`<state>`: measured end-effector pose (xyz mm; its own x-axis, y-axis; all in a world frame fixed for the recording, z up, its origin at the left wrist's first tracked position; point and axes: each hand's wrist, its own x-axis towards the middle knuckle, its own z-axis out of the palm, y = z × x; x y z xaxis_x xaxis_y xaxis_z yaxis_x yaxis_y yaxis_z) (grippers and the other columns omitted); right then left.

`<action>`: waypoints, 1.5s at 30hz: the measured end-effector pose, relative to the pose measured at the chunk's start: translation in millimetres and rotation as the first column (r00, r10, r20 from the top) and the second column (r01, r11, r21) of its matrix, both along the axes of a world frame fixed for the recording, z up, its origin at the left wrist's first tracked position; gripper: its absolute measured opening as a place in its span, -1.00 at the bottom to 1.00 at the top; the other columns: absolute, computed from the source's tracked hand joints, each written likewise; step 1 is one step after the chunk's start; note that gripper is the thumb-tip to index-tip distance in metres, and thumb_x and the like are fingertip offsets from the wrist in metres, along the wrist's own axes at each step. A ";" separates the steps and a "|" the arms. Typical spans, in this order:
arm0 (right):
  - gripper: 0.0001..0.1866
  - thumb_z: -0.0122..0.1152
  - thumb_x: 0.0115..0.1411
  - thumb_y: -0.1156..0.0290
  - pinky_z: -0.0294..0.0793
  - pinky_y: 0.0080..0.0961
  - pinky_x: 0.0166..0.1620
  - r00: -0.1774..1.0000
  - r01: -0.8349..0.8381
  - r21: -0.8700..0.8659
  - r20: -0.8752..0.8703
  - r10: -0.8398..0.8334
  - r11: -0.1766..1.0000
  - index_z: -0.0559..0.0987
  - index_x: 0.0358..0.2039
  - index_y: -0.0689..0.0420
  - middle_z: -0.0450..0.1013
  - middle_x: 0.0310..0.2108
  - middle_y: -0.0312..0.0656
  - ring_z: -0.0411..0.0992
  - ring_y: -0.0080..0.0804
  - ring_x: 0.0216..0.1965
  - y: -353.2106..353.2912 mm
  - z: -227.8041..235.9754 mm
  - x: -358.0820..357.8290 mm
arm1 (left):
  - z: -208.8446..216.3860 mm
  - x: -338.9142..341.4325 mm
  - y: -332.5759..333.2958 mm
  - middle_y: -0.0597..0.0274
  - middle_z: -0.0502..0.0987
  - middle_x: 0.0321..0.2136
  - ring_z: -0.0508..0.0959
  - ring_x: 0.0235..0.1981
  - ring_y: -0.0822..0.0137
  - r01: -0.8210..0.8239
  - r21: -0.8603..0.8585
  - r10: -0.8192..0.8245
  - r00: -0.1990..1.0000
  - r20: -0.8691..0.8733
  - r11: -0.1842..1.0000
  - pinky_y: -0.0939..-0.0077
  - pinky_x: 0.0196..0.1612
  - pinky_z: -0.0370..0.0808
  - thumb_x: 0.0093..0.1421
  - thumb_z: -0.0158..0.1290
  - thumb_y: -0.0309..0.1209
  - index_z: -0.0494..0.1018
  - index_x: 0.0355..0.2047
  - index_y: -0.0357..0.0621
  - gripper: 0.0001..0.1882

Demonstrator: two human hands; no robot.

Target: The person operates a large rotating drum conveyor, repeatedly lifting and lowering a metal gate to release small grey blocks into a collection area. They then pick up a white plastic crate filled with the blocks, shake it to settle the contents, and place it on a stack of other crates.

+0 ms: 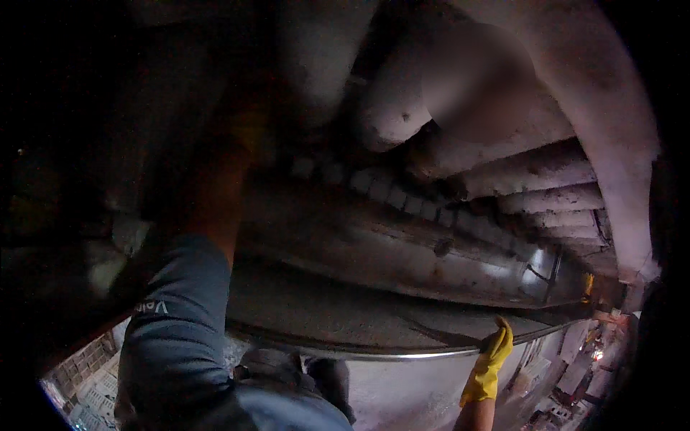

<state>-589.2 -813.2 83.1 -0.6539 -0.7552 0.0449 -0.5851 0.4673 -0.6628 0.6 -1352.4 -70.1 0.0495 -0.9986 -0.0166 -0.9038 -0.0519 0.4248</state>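
My left arm, in a grey-blue sleeve, reaches up and forward into deep shadow. At its end my left hand [251, 133] is only a faint yellowish patch, so its fingers and anything in them are hidden. Lower right, my right hand [492, 363] wears a yellow rubber glove. Its fingers bend over the bright metal rim [424, 355] of a long, dark, shallow metal tray or ledge [323, 309]. This ledge runs across in front of me, its surface dull and stained.
Thick pale rounded beams or pipes [539, 176] hang overhead in a row. Behind the ledge stands a grimy metal wall [402, 248]. Below the rim are my dark shoes [330, 384] on a pale surface. White slotted crates [97, 381] lie lower left; clutter [575, 377] lies lower right.
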 end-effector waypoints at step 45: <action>-0.69 0.17 0.38 0.14 0.54 -0.08 -0.13 0.881 -0.080 0.159 -0.451 0.145 0.984 0.73 -0.08 0.03 0.66 -0.28 -0.04 0.58 0.07 -0.24 -25.0 34.3 24.7 | -54.7 -76.6 103.9 -0.18 0.06 0.53 0.07 0.50 -0.25 0.296 0.048 -0.277 0.808 0.520 0.954 -0.41 0.41 0.01 0.34 -0.03 0.29 0.08 0.54 0.02 -0.06</action>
